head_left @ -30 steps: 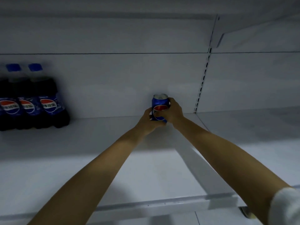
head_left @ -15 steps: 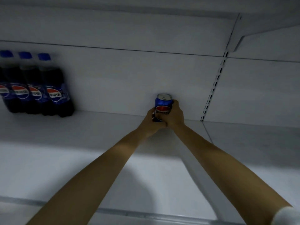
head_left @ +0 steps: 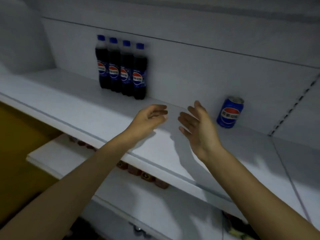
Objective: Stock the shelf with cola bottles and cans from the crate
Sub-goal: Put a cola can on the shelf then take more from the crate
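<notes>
The placing step looked finished: a cola can (head_left: pixel 229 112) stood upright on the shelf (head_left: pixel 86 108), untouched. Both hands hung empty over the shelf, the left hand (head_left: pixel 149 116) loosely curled and the right hand (head_left: pixel 197 129) with straight fingers, a gap between them. The can sat just beyond and to the right of the right hand. Four cola bottles (head_left: pixel 121 70) stood beyond and left of the left hand. The next move probably called for fetching another item from the crate, which was out of view.
</notes>
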`<move>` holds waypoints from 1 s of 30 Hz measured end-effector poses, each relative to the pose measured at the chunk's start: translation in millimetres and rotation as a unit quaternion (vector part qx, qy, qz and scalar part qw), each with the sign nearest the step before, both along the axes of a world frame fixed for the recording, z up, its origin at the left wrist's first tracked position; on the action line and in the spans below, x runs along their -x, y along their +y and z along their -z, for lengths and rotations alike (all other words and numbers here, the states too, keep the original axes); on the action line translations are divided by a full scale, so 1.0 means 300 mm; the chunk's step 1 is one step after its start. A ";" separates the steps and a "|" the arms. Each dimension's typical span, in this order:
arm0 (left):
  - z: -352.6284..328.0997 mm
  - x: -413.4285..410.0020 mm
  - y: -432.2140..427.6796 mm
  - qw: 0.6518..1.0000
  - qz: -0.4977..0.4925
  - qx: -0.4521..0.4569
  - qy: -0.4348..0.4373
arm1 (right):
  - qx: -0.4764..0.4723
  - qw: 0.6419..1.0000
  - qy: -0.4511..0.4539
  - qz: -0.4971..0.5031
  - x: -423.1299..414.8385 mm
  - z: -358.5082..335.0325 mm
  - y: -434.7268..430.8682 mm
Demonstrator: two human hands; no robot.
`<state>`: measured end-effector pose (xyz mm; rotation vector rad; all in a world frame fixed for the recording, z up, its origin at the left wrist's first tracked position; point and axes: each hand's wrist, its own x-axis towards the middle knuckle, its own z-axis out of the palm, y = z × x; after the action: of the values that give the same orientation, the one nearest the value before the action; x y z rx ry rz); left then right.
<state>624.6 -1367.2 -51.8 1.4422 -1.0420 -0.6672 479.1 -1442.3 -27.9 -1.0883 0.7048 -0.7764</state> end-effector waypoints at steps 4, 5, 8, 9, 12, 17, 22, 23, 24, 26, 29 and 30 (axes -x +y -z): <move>0.074 -0.185 0.420 0.996 -0.092 -0.010 -0.019 | -0.020 0.990 -0.011 -0.136 -0.204 0.050 0.304; 0.101 -0.231 0.538 0.992 -0.121 -0.014 -0.014 | -0.027 0.986 -0.010 -0.164 -0.259 0.074 0.382; 0.200 -0.351 0.916 0.974 -0.219 -0.039 0.043 | -0.060 0.968 0.006 -0.245 -0.428 0.175 0.639; 0.243 -0.381 1.036 0.965 -0.248 -0.057 0.057 | -0.071 0.961 0.018 -0.267 -0.475 0.222 0.716; 0.398 -0.445 1.399 0.928 -0.341 -0.111 0.100 | -0.127 0.937 0.065 -0.319 -0.610 0.396 0.942; 0.616 -0.488 1.743 0.870 -0.409 -0.169 0.218 | -0.214 0.899 0.134 -0.357 -0.743 0.645 1.195; 0.779 -0.598 1.774 0.843 -0.404 -0.195 0.297 | -0.256 0.878 0.173 -0.365 -0.859 0.805 1.264; 0.811 -0.628 1.760 0.840 -0.402 -0.200 0.305 | -0.259 0.874 0.185 -0.366 -0.884 0.841 1.257; 0.844 -0.659 1.741 0.836 -0.402 -0.204 0.312 | -0.261 0.870 0.200 -0.367 -0.909 0.879 1.245; 0.913 -0.728 1.701 0.831 -0.396 -0.220 0.323 | -0.260 0.863 0.233 -0.366 -0.965 0.971 1.204; 1.042 -0.844 1.655 0.816 -0.380 -0.258 0.351 | -0.259 0.844 0.305 -0.356 -1.065 1.145 1.121; 1.094 -0.882 1.646 0.813 -0.371 -0.267 0.361 | -0.256 0.837 0.332 -0.351 -1.101 1.209 1.097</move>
<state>889.3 -873.4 -379.9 1.6859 0.3586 -0.8387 809.5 -1113.1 -390.6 -0.9956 0.9298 0.4514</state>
